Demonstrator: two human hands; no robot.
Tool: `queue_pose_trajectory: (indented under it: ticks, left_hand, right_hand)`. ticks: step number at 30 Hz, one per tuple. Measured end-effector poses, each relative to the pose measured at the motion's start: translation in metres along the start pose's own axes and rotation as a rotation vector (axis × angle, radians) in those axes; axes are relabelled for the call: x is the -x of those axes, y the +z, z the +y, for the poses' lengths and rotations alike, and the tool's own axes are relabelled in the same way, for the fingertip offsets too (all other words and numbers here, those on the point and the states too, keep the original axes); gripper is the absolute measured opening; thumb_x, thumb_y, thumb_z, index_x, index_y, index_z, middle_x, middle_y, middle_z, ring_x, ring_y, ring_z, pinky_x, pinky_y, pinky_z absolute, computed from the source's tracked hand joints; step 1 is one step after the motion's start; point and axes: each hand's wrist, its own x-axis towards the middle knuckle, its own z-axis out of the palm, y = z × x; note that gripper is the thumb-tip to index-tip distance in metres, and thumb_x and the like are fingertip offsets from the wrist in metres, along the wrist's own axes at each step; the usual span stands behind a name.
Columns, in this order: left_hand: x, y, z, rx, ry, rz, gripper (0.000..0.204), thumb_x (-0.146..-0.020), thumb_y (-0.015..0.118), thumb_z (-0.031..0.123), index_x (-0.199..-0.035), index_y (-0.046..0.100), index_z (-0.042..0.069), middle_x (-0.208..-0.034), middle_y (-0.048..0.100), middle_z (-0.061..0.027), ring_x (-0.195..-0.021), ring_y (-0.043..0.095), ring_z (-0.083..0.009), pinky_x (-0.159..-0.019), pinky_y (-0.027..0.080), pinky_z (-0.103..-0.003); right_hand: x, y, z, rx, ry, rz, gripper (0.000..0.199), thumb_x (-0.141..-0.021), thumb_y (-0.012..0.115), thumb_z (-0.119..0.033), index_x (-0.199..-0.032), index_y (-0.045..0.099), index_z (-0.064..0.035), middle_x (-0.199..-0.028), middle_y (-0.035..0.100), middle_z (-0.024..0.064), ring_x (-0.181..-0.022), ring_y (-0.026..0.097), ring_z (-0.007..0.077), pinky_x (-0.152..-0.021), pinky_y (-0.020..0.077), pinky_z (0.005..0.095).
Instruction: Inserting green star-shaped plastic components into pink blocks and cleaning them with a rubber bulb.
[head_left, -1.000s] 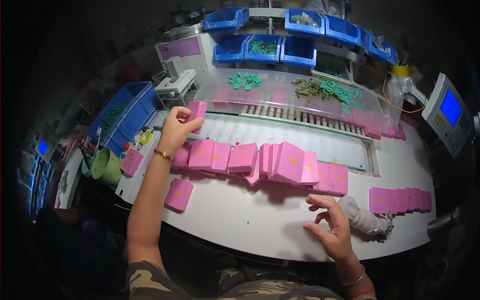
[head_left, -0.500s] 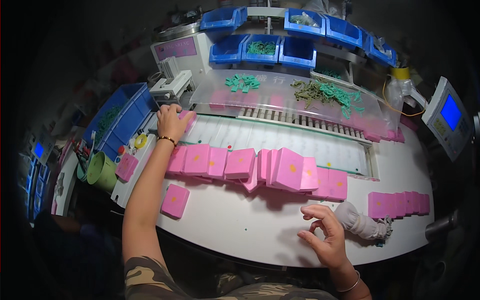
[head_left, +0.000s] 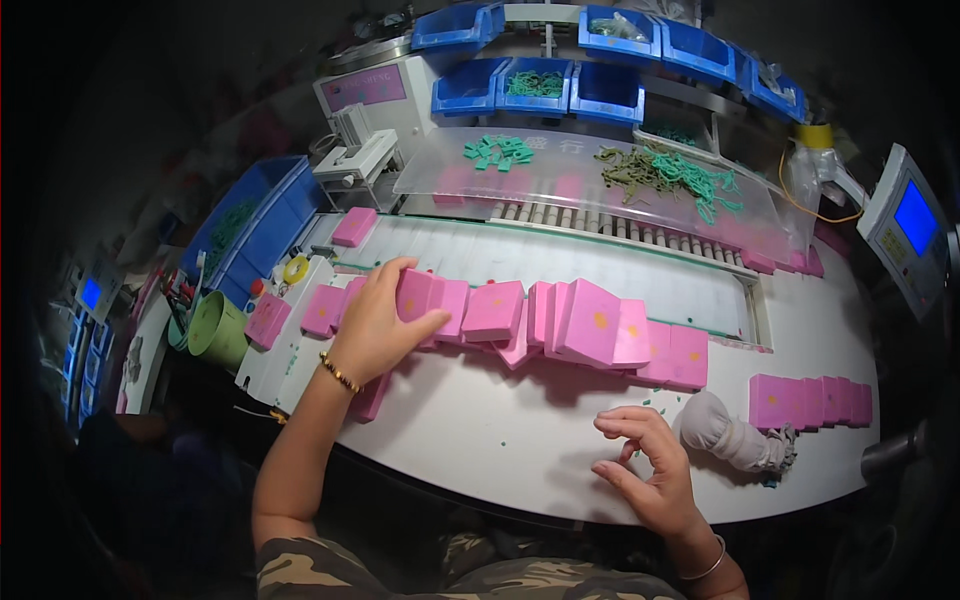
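Note:
My left hand (head_left: 378,318) reaches over the row of pink blocks, thumb and fingers spread around a pink block (head_left: 416,296) marked with a yellow spot. Whether it touches that block is hard to see. Part of a separate pink block (head_left: 371,400) shows below my left wrist. My right hand (head_left: 655,478) hovers above the white table (head_left: 470,470), fingers curved apart from the thumb and holding nothing. Near it lies a grey cloth bundle (head_left: 735,438). One pink block (head_left: 354,227) rests at the left end of the white conveyor belt (head_left: 450,252).
Left of the belt stand a blue bin (head_left: 262,215) and a green cup (head_left: 218,335). A clear cover (head_left: 545,175) bears green and olive pieces. Blue bins (head_left: 608,95) hang behind. More pink blocks (head_left: 790,400) and a screen panel (head_left: 908,215) are on the right.
My left hand has let go of the pink block at the belt's left end and come back toward me to the row. My right hand stays nearly in place. The view has shifted slightly.

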Motion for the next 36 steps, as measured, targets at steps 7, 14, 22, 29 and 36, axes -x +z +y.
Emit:
queue_pose_trajectory:
  ticks: [7, 14, 22, 29, 36]
  left_hand:
    - [0.063, 0.026, 0.091, 0.779, 0.365, -0.295, 0.102, -0.065, 0.089, 0.016, -0.148, 0.031, 0.005, -0.121, 0.044, -0.0141, -0.104, 0.050, -0.0241, -0.092, 0.045, -0.036]
    - [0.071, 0.050, 0.114, 1.040, 0.631, -0.542, 0.096, -0.073, 0.080, 0.015, -0.152, 0.026, 0.003, -0.121, 0.045, -0.0123, -0.111, 0.044, -0.0256, -0.101, 0.037, -0.034]
    - [0.071, 0.051, 0.100, 1.273, 0.387, -0.656, 0.104, -0.067, 0.088, 0.017, -0.148, 0.026, 0.000, -0.123, 0.044, -0.0083, -0.124, 0.048, -0.0255, -0.106, 0.037, -0.036]
    - [0.082, 0.082, 0.128, 2.089, -0.078, -0.483, 0.086, -0.076, 0.080, 0.015, -0.142, 0.026, 0.007, -0.121, 0.052, -0.0150, -0.121, 0.051, -0.0292, -0.104, 0.042, -0.042]
    - [0.070, 0.097, 0.125, 2.147, -0.216, -0.380, 0.054, -0.089, 0.067, 0.048, -0.114, 0.050, 0.004, -0.095, 0.062, -0.0119, -0.086, 0.062, -0.0198, -0.078, 0.051, -0.033]
  right_hand:
    - [-0.006, 0.009, -0.005, -0.093, 0.017, 0.045, 0.067, -0.074, 0.082, -0.012, -0.133, 0.051, -0.0048, -0.124, 0.054, 0.0117, -0.103, 0.055, 0.0206, -0.075, 0.0462, 0.0294]
    - [-0.010, 0.007, -0.012, 0.204, -0.274, -0.018, 0.076, -0.069, 0.086, -0.024, -0.130, 0.045, -0.0019, -0.119, 0.052, 0.0160, -0.101, 0.054, 0.0297, -0.079, 0.0489, 0.0364]
    - [-0.008, -0.014, -0.002, -0.082, -0.179, -0.101, 0.078, -0.073, 0.084, -0.013, -0.137, 0.041, -0.0026, -0.126, 0.049, 0.0144, -0.115, 0.054, 0.0272, -0.087, 0.0531, 0.0365]
    - [-0.011, 0.005, -0.006, 0.019, -0.221, 0.202, 0.064, -0.069, 0.086, -0.014, -0.120, 0.049, -0.0024, -0.119, 0.046, 0.0110, -0.106, 0.053, 0.0210, -0.085, 0.0495, 0.0324]
    - [-0.003, 0.024, -0.013, 0.457, -0.399, 0.147, 0.037, -0.067, 0.085, -0.028, -0.095, 0.069, -0.0111, -0.090, 0.058, 0.0047, -0.086, 0.053, 0.0266, -0.072, 0.0450, 0.0358]
